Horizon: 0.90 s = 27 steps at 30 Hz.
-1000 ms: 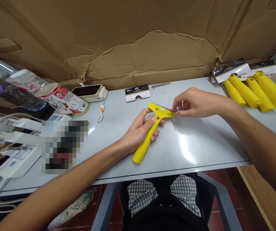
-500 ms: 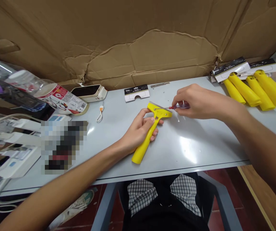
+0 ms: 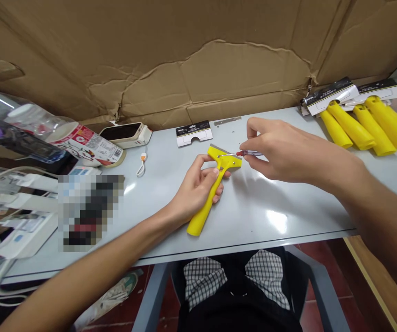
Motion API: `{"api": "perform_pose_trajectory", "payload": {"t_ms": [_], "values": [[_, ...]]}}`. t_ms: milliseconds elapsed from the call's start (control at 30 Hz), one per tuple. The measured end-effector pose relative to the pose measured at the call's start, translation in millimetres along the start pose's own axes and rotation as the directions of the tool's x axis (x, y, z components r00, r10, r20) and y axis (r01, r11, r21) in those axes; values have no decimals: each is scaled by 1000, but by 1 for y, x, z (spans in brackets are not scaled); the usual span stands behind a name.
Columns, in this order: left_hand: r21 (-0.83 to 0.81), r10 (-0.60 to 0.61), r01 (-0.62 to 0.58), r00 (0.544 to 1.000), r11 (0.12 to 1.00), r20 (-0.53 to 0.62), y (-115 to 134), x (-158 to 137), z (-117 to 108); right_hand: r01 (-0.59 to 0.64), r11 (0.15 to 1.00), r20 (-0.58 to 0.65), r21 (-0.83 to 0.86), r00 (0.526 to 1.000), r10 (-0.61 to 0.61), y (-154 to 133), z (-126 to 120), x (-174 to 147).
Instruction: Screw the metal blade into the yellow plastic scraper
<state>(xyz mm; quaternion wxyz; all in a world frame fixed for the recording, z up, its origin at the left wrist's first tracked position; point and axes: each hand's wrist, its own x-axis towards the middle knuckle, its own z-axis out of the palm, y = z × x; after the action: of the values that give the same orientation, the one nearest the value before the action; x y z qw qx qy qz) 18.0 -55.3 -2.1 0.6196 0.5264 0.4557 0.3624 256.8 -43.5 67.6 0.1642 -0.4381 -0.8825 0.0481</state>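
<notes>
A yellow scraper [image 3: 203, 210] with a wide head and a thin metal blade along its top edge lies in my left hand [image 3: 198, 184], whose fingers wrap round the neck below the head. Two screws show on the head. My right hand [image 3: 270, 147] is closed on a screwdriver [image 3: 250, 153] with a clear reddish handle. Its thin shaft points left across the head, and the tip is at the left screw. Behind the scraper lie a black and white header card [image 3: 194, 133] and a loose metal blade [image 3: 228, 121].
Several yellow scraper handles [image 3: 380, 124] with cards lie at the back right. Along the left are a phone-like device [image 3: 125, 135], a short cable [image 3: 142, 165], a paper tub [image 3: 87, 143] and a white power strip [image 3: 28, 235]. A cardboard sheet [image 3: 198, 60] stands behind the table.
The grip of my right hand on the screwdriver has shifted, with the fingers now further round the handle. The tip stays at the left screw. The whole view has moved slightly.
</notes>
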Motion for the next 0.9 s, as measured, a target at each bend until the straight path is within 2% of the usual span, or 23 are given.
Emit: {"api": "perform_pose_trajectory", "payload": {"t_ms": [133, 300, 533, 733, 900], "values": [[44, 51, -49, 998, 998, -43, 2, 2, -3, 41, 998, -31, 55, 999, -39, 0, 5, 6], [44, 58, -54, 995, 998, -77, 2, 4, -6, 64, 986, -106, 151, 993, -48, 0, 9, 14], [-2, 51, -51, 998, 999, -49, -1, 5, -8, 54, 976, -153, 212, 988, -21, 3, 16, 14], [-50, 21, -23, 999, 998, -31, 0, 5, -8, 29, 968, -146, 251, 989, 8, -1, 8, 15], [-70, 14, -15, 1000, 997, -19, -1, 5, -7, 24, 981, -179, 190, 984, 11, 4, 13, 18]]}}
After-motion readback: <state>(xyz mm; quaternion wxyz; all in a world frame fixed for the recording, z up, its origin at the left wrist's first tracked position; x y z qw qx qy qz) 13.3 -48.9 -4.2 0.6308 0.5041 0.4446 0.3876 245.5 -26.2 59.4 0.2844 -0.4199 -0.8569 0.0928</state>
